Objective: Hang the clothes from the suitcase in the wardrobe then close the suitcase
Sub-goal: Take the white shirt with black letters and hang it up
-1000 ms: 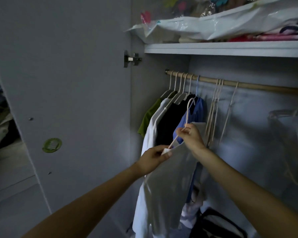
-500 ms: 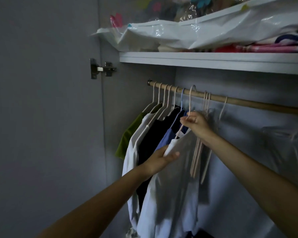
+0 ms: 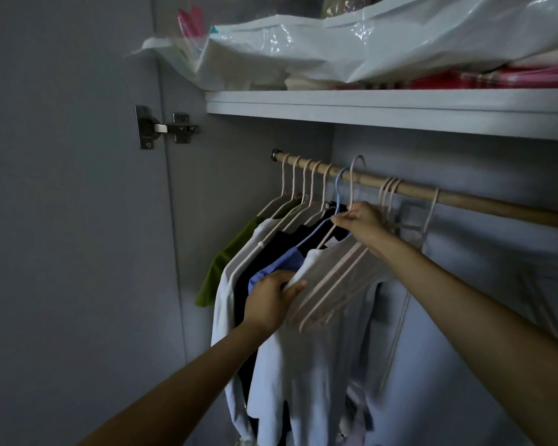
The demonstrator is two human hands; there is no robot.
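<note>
Hanger hook (image 3: 356, 162) at 12 o'clock of right hand (image 3: 361, 222), pinching its neck, just above rod (image 3: 464, 196); left hand (image 3: 273, 300) grips shirt (image 3: 313, 365).

The right hand (image 3: 361, 222) pinches a hanger (image 3: 351, 188) with a white shirt (image 3: 316, 365) on it, its hook up at the wooden rod (image 3: 464, 196). The left hand (image 3: 273, 300) holds the shirt's shoulder.

Two bare arms reach forward and upward. The right hand (image 3: 360, 222) is raised higher, fingers curled in a pinch around a thin hanger neck. Below and to its left, the left hand (image 3: 273, 299) grips a fold of pale cloth, thumb on top.
</note>
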